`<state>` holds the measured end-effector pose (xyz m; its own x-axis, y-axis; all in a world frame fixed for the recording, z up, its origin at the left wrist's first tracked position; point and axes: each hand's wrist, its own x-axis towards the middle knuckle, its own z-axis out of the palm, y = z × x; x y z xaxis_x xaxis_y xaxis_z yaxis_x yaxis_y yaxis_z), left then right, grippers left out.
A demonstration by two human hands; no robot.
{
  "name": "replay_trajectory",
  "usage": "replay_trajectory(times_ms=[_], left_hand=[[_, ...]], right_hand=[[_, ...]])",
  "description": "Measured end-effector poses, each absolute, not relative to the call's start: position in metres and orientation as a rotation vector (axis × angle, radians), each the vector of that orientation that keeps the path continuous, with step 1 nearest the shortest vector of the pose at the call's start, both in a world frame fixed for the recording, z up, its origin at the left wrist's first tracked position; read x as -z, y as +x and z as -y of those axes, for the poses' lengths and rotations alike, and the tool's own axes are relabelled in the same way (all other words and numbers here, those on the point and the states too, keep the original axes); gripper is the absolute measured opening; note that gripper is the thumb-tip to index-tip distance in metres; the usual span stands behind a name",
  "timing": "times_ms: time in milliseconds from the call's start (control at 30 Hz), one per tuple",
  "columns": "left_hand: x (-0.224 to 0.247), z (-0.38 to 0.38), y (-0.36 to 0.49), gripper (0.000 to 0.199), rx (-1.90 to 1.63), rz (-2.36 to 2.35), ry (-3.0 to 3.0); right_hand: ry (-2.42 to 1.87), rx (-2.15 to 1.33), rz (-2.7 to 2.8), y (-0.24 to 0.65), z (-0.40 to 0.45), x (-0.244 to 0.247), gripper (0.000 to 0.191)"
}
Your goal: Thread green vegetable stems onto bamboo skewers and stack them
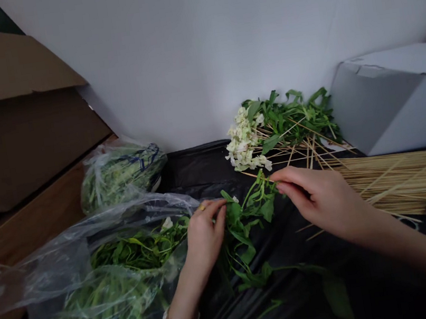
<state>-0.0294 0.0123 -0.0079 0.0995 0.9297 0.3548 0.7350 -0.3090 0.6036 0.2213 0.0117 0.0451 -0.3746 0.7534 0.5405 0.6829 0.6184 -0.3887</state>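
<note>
My right hand (314, 192) pinches a thin wooden stick, whose pointed end sticks out to the left, together with a leafy green sprig (260, 195). Left of it, my left hand (206, 230) has thumb and forefinger pressed together at the edge of the green leaves; what lies between the fingertips is too small to make out. Loose leafy stems (246, 248) lie below and between both hands on the black sheet (293, 297). Behind the hands rests a pile of white flowers (245, 141) with green leaves (286, 116) and sticks running through it.
A bundle of thin wooden sticks (411, 178) lies at the right, before a white box (404, 99). Clear plastic bags (100, 315) of greens and another tied bag (119, 173) sit at the left. Behind them stands a cardboard box (22, 145). A white wall (190, 61) rises at the back.
</note>
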Motion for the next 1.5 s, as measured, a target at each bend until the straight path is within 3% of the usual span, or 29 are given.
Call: replay_trajectory(times_ms=[367,667,900,1067,1233,1367,1500], left_hand=[[0.019,-0.014,-0.029,0.023,-0.766,-1.624,2.110],[0.019,-0.010,-0.031,0.014,-0.534,-1.797,2.203],[0.025,-0.014,-0.037,0.019,-0.591,-1.714,2.200],[0.009,-0.014,-0.034,0.013,-0.938,-1.710,2.178],[-0.002,-0.012,-0.029,0.013,-1.285,-1.450,1.536],[-0.005,-0.011,-0.026,0.029,-1.280,-1.105,0.863],[-0.011,-0.009,-0.021,0.034,-1.248,-0.986,0.661]], right_hand=[[-1.158,0.302,1.808,0.236,-0.012,-0.064,0.014],[-1.138,0.233,1.887,0.231,-0.012,-0.060,0.015],[-1.094,0.217,1.910,0.228,-0.013,-0.057,0.014],[-1.060,0.148,1.948,0.226,-0.011,-0.054,0.015],[-1.012,-0.031,2.046,0.220,-0.007,-0.048,0.017],[-0.989,-0.245,2.175,0.212,-0.002,-0.040,0.019],[-1.002,-0.350,2.226,0.206,0.001,-0.033,0.021]])
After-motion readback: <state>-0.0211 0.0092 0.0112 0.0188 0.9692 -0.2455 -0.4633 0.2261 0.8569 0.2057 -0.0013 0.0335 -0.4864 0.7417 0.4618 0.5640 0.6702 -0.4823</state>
